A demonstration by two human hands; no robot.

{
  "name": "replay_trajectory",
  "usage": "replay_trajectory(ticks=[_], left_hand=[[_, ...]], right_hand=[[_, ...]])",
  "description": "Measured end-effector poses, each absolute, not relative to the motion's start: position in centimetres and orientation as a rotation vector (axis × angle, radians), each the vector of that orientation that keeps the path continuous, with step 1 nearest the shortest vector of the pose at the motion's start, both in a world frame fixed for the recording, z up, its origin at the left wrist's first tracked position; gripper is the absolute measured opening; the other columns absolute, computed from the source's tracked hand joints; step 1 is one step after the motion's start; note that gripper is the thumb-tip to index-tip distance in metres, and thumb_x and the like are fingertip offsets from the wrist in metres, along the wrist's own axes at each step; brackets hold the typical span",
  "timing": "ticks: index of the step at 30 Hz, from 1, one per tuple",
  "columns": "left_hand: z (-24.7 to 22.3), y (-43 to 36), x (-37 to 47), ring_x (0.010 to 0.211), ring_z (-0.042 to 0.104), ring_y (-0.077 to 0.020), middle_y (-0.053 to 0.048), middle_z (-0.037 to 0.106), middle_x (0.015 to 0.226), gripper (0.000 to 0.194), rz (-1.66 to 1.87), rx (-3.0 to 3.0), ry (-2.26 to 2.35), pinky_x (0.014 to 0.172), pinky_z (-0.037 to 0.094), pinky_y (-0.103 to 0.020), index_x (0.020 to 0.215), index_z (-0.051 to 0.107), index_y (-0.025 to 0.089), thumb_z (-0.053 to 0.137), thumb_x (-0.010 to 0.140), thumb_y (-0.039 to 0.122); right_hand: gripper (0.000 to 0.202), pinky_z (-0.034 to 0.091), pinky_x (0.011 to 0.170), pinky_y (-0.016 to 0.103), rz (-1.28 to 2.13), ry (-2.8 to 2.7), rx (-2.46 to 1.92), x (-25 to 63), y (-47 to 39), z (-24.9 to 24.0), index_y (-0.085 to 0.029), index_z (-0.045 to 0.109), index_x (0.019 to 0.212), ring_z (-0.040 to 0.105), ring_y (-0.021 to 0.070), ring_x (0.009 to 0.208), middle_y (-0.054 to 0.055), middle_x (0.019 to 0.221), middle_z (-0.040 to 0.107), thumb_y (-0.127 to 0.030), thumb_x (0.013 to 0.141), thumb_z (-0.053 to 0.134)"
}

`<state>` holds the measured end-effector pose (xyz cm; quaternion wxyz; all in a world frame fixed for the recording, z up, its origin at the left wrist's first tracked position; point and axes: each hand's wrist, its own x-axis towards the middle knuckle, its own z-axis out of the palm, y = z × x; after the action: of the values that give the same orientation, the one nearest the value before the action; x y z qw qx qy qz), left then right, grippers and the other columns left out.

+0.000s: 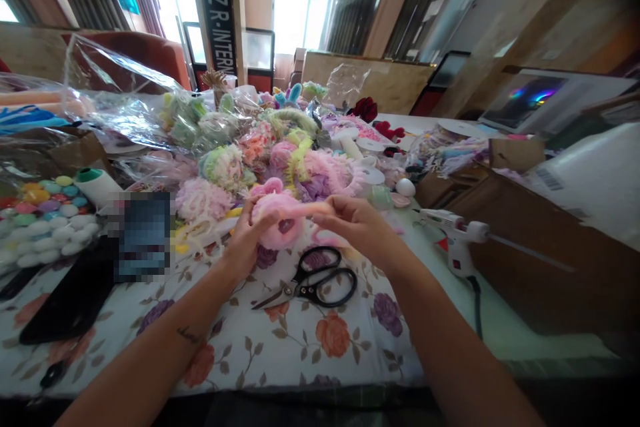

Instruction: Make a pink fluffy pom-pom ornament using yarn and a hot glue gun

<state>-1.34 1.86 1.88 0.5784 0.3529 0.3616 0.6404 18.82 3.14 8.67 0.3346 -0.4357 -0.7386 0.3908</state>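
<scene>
A pink fuzzy coil [275,235], like wound chenille stem, is held in my left hand [246,240], with the fingers closed around its left side and the thumb across its front. From its right side a pink fuzzy strip [309,209] runs level to my right hand [353,223], which pinches the far end. A small pink looped piece [270,187] shows just above the coil. Just below both hands, black-handled scissors [310,283] lie on the flowered tablecloth [300,360], blades pointing left and slightly parted.
Fuzzy yarn bundles [227,167] and plastic-wrapped materials crowd the back. At left are pompoms [55,227], a thread cone [97,187], a blurred-out phone [145,237] and a black case [70,300]. A white glue gun [457,240] and a cardboard box [530,247] stand at right.
</scene>
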Motion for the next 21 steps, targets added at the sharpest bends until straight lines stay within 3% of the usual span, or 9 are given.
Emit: replay_trajectory(ticks=[3,6,13,17,21], left_hand=[[1.9,1.7,-1.4,0.095,0.065,-0.0196,-0.002,0.069,0.104,0.085,1.435,0.871,0.873,0.085,0.053,-0.03,0.131,0.056,0.025,0.096,0.057,0.03],[1.6,1.7,-1.3,0.095,0.066,-0.0201,-0.002,0.07,0.103,0.09,1.402,0.914,0.85,0.087,0.052,-0.032,0.134,0.055,0.026,0.096,0.054,0.022],[2.1,1.3,-1.3,0.086,0.067,-0.0181,-0.003,0.071,0.103,0.084,1.353,0.891,0.791,0.08,0.052,-0.029,0.131,0.056,0.025,0.094,0.056,0.021],[2.4,1.1,-1.3,0.086,0.067,-0.0195,-0.003,0.071,0.099,0.077,1.337,0.843,0.792,0.077,0.053,-0.03,0.126,0.059,0.023,0.093,0.056,0.022],[2.3,1.1,-1.2,0.086,0.068,-0.0196,-0.004,0.071,0.098,0.066,1.296,0.854,0.731,0.077,0.054,-0.029,0.126,0.061,0.023,0.089,0.066,0.027]], right_hand=[[0.034,0.027,0.054,0.026,1.052,-1.915,-1.036,17.1,3.1,10.3,-0.022,0.046,0.07,0.038,0.0105,0.058,-0.007,0.064,0.04,-0.045,0.087,0.065],[0.032,0.03,0.056,0.025,0.959,-1.97,-0.933,14.8,3.4,11.4,-0.021,0.047,0.067,0.039,0.0097,0.06,-0.006,0.064,0.042,-0.038,0.089,0.063],[0.031,0.04,0.055,0.023,1.03,-1.878,-0.945,12.9,4.5,12.1,-0.021,0.047,0.066,0.053,0.01,0.058,-0.005,0.062,0.051,-0.03,0.092,0.062],[0.032,0.04,0.054,0.022,1.037,-1.832,-0.969,13.2,4.7,11.7,-0.021,0.047,0.066,0.052,0.0085,0.054,-0.006,0.061,0.051,-0.028,0.092,0.064],[0.035,0.04,0.056,0.023,0.973,-1.843,-1.016,12.7,5.3,11.3,-0.022,0.043,0.065,0.053,0.0105,0.058,-0.006,0.06,0.049,-0.028,0.091,0.065]])
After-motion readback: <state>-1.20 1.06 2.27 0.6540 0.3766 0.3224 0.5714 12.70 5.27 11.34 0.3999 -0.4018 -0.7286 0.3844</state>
